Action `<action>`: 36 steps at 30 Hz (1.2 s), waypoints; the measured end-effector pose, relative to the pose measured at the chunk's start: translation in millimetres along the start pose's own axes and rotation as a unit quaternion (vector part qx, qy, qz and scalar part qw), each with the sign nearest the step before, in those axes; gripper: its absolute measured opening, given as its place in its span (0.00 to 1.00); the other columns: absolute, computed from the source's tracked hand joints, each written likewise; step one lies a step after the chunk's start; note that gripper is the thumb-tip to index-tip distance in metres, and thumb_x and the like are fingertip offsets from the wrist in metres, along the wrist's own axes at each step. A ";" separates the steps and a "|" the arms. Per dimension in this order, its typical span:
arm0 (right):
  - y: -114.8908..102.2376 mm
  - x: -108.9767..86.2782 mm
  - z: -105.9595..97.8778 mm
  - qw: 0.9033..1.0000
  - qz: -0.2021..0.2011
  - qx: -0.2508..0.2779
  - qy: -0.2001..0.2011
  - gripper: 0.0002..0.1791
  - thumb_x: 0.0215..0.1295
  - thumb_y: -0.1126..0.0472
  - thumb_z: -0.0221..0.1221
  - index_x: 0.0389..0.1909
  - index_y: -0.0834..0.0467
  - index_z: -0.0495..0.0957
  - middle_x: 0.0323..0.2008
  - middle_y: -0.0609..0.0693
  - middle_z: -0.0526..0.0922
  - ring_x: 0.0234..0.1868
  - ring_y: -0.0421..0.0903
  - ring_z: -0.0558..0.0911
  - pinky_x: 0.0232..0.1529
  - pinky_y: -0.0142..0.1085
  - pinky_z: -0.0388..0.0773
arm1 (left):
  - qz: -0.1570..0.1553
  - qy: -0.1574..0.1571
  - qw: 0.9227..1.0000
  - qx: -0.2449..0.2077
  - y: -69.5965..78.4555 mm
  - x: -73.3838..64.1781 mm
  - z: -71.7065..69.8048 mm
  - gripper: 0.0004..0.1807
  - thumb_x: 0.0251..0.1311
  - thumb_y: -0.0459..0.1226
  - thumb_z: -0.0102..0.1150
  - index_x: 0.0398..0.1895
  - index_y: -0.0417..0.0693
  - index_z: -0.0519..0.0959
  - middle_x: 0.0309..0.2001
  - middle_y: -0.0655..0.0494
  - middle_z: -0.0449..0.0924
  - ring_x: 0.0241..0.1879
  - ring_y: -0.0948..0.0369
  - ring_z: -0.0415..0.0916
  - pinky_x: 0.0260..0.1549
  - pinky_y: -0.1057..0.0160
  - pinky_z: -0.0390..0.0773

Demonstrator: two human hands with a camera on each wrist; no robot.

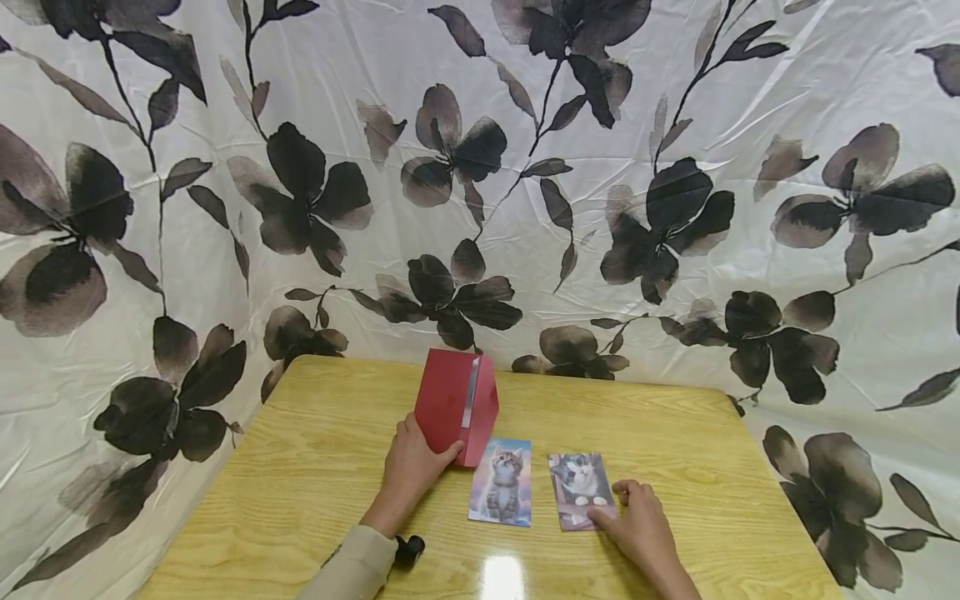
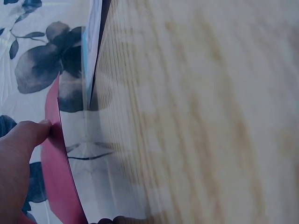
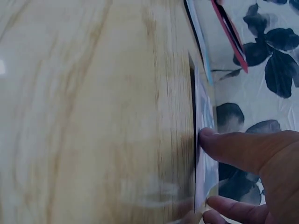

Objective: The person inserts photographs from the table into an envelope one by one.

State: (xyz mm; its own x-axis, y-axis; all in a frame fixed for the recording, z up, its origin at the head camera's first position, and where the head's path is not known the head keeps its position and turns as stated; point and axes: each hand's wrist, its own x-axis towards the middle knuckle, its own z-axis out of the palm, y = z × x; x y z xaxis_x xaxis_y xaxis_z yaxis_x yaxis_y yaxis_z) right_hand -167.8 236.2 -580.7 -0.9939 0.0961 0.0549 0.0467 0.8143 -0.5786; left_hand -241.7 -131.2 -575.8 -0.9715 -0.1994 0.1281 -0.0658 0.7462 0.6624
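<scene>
My left hand (image 1: 412,467) holds a red envelope (image 1: 442,400) by its lower end, tilted above the table. A pale strip shows along the envelope's opening, beside the flap. In the left wrist view the thumb presses on the red paper (image 2: 60,172). Just right of the envelope lies a card with a striped kitten on it (image 1: 501,487), overlapped slightly at its top left corner in the head view. Farther right is a card with a grey and white cat (image 1: 577,483). My right hand (image 1: 645,525) pinches that card's lower right edge, thumb on its face (image 3: 205,163).
A yellow wood-grain table (image 1: 300,433) carries the cards. White cloth with dark flowers (image 1: 570,275) hangs behind and at both sides. Light reflects off the table's front (image 1: 501,575). A small black object (image 1: 408,550) sits at my left wrist.
</scene>
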 end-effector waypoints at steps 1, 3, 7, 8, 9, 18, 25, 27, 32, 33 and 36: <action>-0.3 -0.4 -0.1 1.000 -0.002 -0.002 0.001 0.35 0.55 0.48 0.81 0.52 0.69 0.80 0.41 0.57 0.78 0.43 0.55 0.78 0.45 0.52 0.78 | 0.000 0.000 1.000 0.000 -0.1 0.1 0.3 0.55 0.53 0.56 0.82 0.70 0.30 0.63 0.53 0.37 0.75 0.47 0.45 0.80 0.49 0.42 0.84; -1.3 -0.9 -0.6 1.000 -0.002 -0.004 0.002 0.34 0.55 0.49 0.81 0.51 0.68 0.80 0.40 0.56 0.77 0.42 0.54 0.77 0.43 0.49 0.76 | -0.001 0.002 1.000 0.002 0.1 0.0 0.3 0.55 0.53 0.56 0.82 0.70 0.30 0.63 0.53 0.37 0.75 0.47 0.44 0.80 0.49 0.42 0.84; -3.2 -1.0 -1.6 1.000 0.003 -0.005 -0.004 0.31 0.55 0.49 0.81 0.48 0.67 0.80 0.38 0.54 0.76 0.40 0.52 0.75 0.40 0.45 0.73 | -0.002 0.003 1.000 0.005 0.9 0.4 0.2 0.55 0.53 0.56 0.82 0.70 0.30 0.63 0.52 0.37 0.75 0.47 0.44 0.80 0.49 0.42 0.84; -3.5 -0.9 -1.7 1.000 0.006 -0.006 -0.006 0.31 0.56 0.49 0.81 0.48 0.67 0.81 0.38 0.54 0.76 0.40 0.51 0.75 0.40 0.44 0.73 | -0.001 0.005 1.000 0.005 1.2 0.4 0.1 0.55 0.53 0.56 0.82 0.70 0.30 0.63 0.52 0.37 0.75 0.47 0.44 0.80 0.49 0.42 0.84; -3.8 -0.7 -1.7 1.000 0.008 -0.006 -0.007 0.31 0.56 0.49 0.81 0.48 0.67 0.81 0.38 0.54 0.76 0.40 0.51 0.75 0.40 0.44 0.73 | 0.000 0.006 1.000 0.004 1.3 0.5 0.1 0.55 0.53 0.56 0.82 0.70 0.30 0.63 0.52 0.37 0.75 0.47 0.44 0.80 0.49 0.42 0.84; -5.8 0.1 -1.8 1.000 0.022 0.003 -0.014 0.31 0.56 0.49 0.81 0.48 0.67 0.81 0.38 0.55 0.77 0.40 0.51 0.76 0.38 0.44 0.73 | -0.003 0.007 1.000 0.007 1.4 0.1 0.2 0.54 0.53 0.56 0.82 0.69 0.30 0.63 0.52 0.37 0.75 0.47 0.44 0.80 0.49 0.43 0.85; -5.1 0.3 -1.5 0.999 0.024 0.022 -0.008 0.30 0.54 0.53 0.82 0.48 0.64 0.77 0.37 0.53 0.81 0.38 0.49 0.79 0.37 0.46 0.76 | 0.002 0.012 1.000 0.007 1.0 -1.2 1.1 0.54 0.53 0.56 0.82 0.69 0.30 0.64 0.51 0.37 0.75 0.46 0.44 0.80 0.48 0.42 0.85; -4.7 0.6 -1.4 0.999 0.027 0.026 -0.012 0.31 0.54 0.54 0.82 0.50 0.64 0.75 0.36 0.52 0.81 0.36 0.47 0.79 0.35 0.44 0.76 | 0.002 0.010 1.000 0.008 1.2 -1.0 1.3 0.54 0.53 0.56 0.82 0.69 0.30 0.63 0.52 0.37 0.75 0.46 0.44 0.80 0.48 0.43 0.85; -4.5 0.9 -1.4 0.999 0.037 0.030 -0.026 0.35 0.57 0.53 0.80 0.56 0.67 0.74 0.32 0.50 0.80 0.31 0.45 0.76 0.32 0.41 0.72 | 0.003 0.013 1.000 0.007 2.0 -0.9 0.7 0.54 0.52 0.56 0.82 0.69 0.29 0.64 0.51 0.36 0.75 0.46 0.44 0.80 0.48 0.43 0.85; -4.5 0.9 -1.4 0.998 0.038 0.028 -0.028 0.35 0.57 0.53 0.80 0.57 0.68 0.74 0.32 0.50 0.80 0.30 0.45 0.76 0.32 0.41 0.73 | 0.004 0.014 1.000 0.007 2.0 -0.8 0.6 0.54 0.52 0.56 0.82 0.69 0.29 0.64 0.51 0.36 0.75 0.46 0.44 0.80 0.47 0.43 0.85; -5.1 0.6 -2.5 0.999 0.033 0.021 -0.029 0.35 0.58 0.50 0.80 0.56 0.67 0.75 0.31 0.49 0.83 0.31 0.45 0.79 0.32 0.43 0.75 | 0.006 0.015 1.000 0.007 2.4 -0.4 0.1 0.54 0.52 0.55 0.83 0.69 0.29 0.64 0.51 0.36 0.76 0.46 0.44 0.80 0.47 0.42 0.85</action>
State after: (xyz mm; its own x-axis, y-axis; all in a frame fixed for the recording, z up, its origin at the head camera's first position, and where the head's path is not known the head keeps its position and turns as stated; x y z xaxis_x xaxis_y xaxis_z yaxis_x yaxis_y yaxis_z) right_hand -168.4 233.5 -575.7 -0.9929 0.1144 -0.0316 0.1096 0.7824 -0.6130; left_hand -241.5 -129.3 -574.3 -0.9649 -0.2092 0.1587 -0.0572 0.7574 0.6504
